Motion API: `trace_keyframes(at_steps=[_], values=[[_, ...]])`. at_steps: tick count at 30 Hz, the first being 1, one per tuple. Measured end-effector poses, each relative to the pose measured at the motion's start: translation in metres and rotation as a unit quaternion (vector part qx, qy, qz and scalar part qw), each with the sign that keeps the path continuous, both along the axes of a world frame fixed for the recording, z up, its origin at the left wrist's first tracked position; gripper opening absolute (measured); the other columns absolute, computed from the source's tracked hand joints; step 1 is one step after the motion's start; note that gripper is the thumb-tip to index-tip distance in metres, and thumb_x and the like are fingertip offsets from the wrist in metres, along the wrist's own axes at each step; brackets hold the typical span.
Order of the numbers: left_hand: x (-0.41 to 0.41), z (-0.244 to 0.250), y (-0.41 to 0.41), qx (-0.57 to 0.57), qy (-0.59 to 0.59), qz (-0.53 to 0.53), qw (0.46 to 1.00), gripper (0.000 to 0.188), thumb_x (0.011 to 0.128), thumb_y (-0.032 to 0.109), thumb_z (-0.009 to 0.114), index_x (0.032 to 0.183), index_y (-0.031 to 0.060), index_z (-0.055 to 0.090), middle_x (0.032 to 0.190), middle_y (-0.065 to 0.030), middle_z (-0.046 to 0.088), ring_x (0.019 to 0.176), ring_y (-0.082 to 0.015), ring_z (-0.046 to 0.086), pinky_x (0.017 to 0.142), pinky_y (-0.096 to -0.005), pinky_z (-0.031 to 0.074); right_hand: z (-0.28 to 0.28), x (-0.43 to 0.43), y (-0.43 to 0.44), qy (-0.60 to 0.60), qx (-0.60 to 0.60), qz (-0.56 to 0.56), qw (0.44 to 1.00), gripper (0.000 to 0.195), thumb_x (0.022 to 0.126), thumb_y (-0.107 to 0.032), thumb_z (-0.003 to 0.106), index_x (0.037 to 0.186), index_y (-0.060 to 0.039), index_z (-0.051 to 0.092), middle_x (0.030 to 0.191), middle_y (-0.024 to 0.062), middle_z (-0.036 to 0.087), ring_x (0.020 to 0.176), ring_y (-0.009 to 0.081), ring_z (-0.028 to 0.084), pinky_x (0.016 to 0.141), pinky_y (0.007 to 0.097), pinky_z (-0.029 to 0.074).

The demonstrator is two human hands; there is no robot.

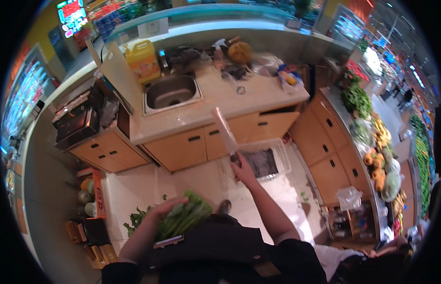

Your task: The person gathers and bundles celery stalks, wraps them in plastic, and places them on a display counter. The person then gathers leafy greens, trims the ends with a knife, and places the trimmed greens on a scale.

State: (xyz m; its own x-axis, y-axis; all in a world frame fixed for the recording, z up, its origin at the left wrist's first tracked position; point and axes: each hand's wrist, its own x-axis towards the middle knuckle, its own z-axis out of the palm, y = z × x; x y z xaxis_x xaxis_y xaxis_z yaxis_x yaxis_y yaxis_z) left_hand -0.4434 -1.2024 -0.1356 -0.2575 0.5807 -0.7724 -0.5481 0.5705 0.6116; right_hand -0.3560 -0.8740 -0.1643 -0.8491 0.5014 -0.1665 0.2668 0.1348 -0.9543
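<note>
My left hand (170, 207) holds a bunch of leafy green vegetables (186, 220) close against my body. Its cut stalk ends point right and its leaves hang out to the left. In my right hand (244, 172) is a large, long-bladed knife (224, 128), gripped by its dark handle, with the broad blade pointing away from me toward the counter. The blade appears in front of the cabinet doors and the edge of the pale countertop (206, 112), apart from both hand and greens on the left.
A steel sink (174, 93) is set in the counter, beside upright cutting boards (119, 72) and a yellow jug (143, 61). A white plastic basket (284, 156) stands on the floor. Produce lines the right-hand counter (343, 138). An orange crate (99, 193) sits left; another person (376, 262) is lower right.
</note>
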Motion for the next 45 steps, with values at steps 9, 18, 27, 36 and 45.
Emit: trace_keyframes(at_steps=[9,18,27,36,45], values=[[-0.054,0.055,0.071,0.109,-0.073,0.148,0.980,0.050,0.083,0.037,0.059,0.118,0.0028,0.052,0.111,-0.0089,0.058,0.100,-0.0181,0.057,0.086,-0.0329,0.046,-0.056,-0.239,0.127,0.026,-0.140,-0.080,0.987,0.035,0.081,-0.026,0.061,0.103,-0.0017,0.047,0.065,0.0044,0.053,0.044,0.0116,0.048,0.037,0.0252,0.038],[-0.162,0.048,0.118,0.112,-0.092,0.163,0.976,0.051,0.083,0.036,0.060,0.122,0.0040,0.050,0.115,-0.0111,0.058,0.102,-0.0211,0.058,0.088,-0.0335,0.046,-0.106,-0.325,0.199,0.041,0.061,0.013,0.997,0.044,0.076,-0.020,0.062,0.113,0.0010,0.054,0.070,0.0070,0.056,0.058,0.0140,0.054,0.050,0.0283,0.044],[-0.213,0.044,0.137,0.090,-0.117,0.230,0.962,0.050,0.084,0.037,0.058,0.122,0.0049,0.050,0.113,-0.0103,0.060,0.099,-0.0222,0.059,0.086,-0.0346,0.048,-0.023,-0.337,0.257,-0.071,0.450,-0.026,0.890,0.058,0.072,-0.008,0.059,0.128,-0.0139,0.045,0.125,0.0185,0.041,0.096,0.0339,0.055,0.080,0.0417,0.048],[-0.222,0.058,0.189,0.072,-0.108,0.371,0.920,0.048,0.084,0.036,0.059,0.120,0.0063,0.052,0.112,-0.0100,0.060,0.097,-0.0220,0.060,0.084,-0.0357,0.049,-0.026,-0.378,0.377,-0.093,0.235,0.232,0.939,0.020,0.080,-0.015,0.056,0.099,-0.0092,0.061,0.078,0.0064,0.061,0.065,0.0185,0.059,0.058,0.0329,0.048],[-0.244,0.052,0.255,0.068,-0.198,0.351,0.913,0.048,0.084,0.034,0.058,0.122,0.0057,0.051,0.113,-0.0108,0.060,0.098,-0.0236,0.060,0.086,-0.0362,0.049,-0.019,-0.373,0.594,0.139,-0.392,-0.188,0.890,0.015,0.084,-0.016,0.058,0.092,-0.0043,0.055,0.081,0.0066,0.059,0.065,0.0145,0.058,0.054,0.0276,0.048]])
